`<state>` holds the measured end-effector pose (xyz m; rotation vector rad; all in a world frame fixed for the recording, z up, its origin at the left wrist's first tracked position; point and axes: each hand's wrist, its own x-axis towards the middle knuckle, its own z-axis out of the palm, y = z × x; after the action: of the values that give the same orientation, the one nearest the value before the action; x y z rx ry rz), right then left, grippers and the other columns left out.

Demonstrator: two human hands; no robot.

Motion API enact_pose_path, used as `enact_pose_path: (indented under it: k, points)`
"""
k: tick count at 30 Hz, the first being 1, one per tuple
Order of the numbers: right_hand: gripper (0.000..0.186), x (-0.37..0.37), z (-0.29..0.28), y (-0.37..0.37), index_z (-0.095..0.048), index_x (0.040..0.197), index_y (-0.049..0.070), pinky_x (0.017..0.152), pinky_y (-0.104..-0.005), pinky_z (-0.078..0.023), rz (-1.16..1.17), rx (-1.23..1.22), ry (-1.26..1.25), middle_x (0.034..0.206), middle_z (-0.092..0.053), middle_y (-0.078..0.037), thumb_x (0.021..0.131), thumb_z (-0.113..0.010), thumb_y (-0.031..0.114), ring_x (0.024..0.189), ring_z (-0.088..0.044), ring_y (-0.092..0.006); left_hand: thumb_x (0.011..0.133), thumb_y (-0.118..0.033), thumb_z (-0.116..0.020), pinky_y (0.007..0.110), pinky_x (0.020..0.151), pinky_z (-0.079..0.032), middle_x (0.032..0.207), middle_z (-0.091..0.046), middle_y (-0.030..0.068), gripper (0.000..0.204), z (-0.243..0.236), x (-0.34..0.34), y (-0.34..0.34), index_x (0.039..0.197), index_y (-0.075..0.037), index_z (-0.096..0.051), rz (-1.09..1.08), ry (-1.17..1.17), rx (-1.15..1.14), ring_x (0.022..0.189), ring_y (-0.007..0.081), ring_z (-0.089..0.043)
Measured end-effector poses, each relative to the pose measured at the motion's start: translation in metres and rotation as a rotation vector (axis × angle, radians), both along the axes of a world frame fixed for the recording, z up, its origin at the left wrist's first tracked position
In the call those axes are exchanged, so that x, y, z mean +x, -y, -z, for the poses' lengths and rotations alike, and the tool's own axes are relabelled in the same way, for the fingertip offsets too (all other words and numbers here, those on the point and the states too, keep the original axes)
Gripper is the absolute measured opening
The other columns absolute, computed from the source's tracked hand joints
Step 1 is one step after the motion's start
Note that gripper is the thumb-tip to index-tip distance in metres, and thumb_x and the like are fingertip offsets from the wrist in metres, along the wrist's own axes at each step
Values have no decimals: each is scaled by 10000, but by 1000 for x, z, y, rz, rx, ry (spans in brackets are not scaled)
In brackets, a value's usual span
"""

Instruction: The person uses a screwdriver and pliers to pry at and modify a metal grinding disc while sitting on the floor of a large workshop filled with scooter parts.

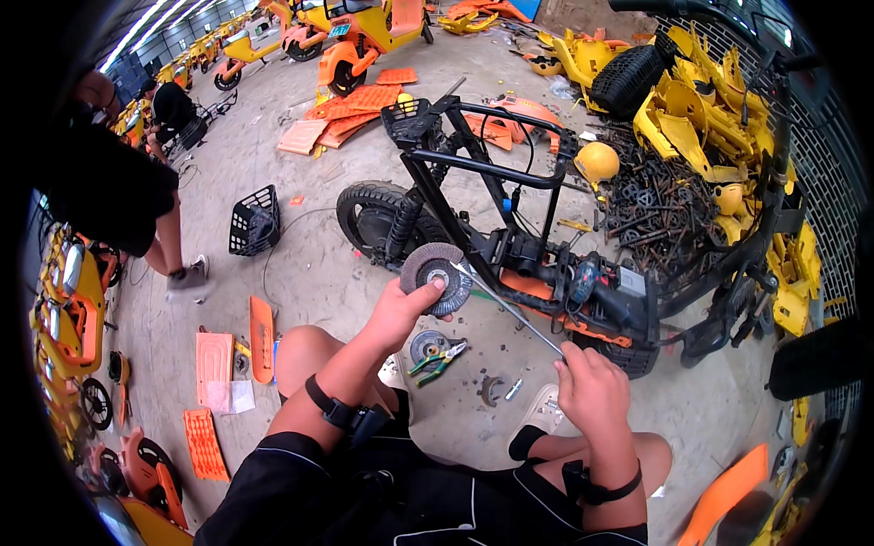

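Observation:
My left hand (399,309) holds a round grey grinding disc (437,277) upright by its lower edge. My right hand (590,386) grips the near end of a long thin metal rod (510,311), whose far tip rests against the disc's centre. Both hands are raised above my bare knees. Below them on the concrete floor lie green-handled pliers (437,359), a second disc (424,344) and small metal parts (499,389). Just beyond the disc lies a stripped black scooter frame (510,227) with one wheel (369,214) on.
A black basket (254,221) stands on the floor to the left. A person (127,196) stands at far left; another crouches behind. Orange panels (211,364) lie at lower left. Yellow plastic shells (701,118) and scrap metal (651,196) are heaped at right. Scooters (360,36) stand at the back.

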<state>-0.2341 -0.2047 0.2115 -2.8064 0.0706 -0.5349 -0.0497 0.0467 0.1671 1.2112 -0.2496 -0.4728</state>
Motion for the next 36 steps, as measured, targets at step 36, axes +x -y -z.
enact_pose_path:
  k: [36]
  points:
    - [260,6,34,-62,-612,1230,7,508,-282,-453,-132,1802,-557,707,-578,-42,1030,-574,168,551,-519,-133,981,-226,-624,312,647,-548,921,-697,77,263,-14,21,-1,1120,-4,-639,-130,-140,-253,746,167,-658]
